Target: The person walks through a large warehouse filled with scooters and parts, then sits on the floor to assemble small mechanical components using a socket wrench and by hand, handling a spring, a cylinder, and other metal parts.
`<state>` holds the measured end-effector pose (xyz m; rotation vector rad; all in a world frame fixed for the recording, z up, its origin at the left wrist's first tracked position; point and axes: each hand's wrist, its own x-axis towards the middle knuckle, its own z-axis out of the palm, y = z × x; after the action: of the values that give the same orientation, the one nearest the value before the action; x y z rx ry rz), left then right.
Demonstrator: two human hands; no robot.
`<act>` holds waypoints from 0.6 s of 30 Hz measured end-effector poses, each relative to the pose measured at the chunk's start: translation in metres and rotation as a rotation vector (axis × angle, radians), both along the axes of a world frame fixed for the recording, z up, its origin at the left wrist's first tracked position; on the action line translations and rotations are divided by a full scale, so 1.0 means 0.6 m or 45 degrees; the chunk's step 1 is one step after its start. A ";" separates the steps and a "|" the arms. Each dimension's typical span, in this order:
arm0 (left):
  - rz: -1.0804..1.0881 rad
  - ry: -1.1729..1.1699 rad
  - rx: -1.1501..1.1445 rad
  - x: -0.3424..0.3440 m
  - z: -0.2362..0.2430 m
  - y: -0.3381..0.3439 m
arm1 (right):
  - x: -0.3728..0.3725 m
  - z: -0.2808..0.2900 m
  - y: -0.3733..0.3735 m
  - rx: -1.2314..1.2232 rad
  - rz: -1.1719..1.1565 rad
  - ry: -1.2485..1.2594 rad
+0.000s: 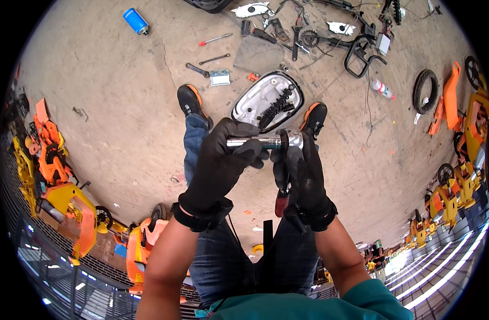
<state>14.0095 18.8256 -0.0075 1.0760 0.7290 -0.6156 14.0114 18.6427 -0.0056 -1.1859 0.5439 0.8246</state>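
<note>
Left hand (223, 160), black-gloved, is clenching around a shiny metal cylinder (260, 141), holding it level above the knees. Right hand (303, 176) (also gloved) is gripping the cylinder's right end, and a red-handled tool (281, 201) is hanging down along its palm. Below on the concrete floor (121, 117), between the shoes, a white cover (257, 96) is lying with a black coil spring (276, 105) in it.

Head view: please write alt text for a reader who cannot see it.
Two black-gloved hands hold a shiny metal cylinder over a concrete floor: the left hand grips its shaft, while the right hand is at its wider end and also holds a red-handled tool. Below lie a white cover with a black coil spring, scattered hand tools and a blue can.
</note>
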 end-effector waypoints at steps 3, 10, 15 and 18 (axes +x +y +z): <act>-0.047 0.005 -0.025 -0.010 0.006 -0.006 | 0.002 0.010 -0.007 0.031 0.033 0.043; -0.329 -0.187 0.240 -0.008 0.031 -0.018 | 0.003 0.010 -0.015 -0.170 0.177 -0.081; -0.317 -0.159 0.219 -0.020 0.029 -0.021 | -0.020 -0.001 -0.011 -0.246 0.105 -0.190; -0.186 -0.110 0.162 -0.034 0.028 -0.024 | 0.018 0.029 -0.018 -0.006 0.171 0.232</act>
<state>13.9890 18.8111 0.0094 1.2740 0.6247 -0.6497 14.0225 18.6316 0.0120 -1.1679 0.6195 1.0538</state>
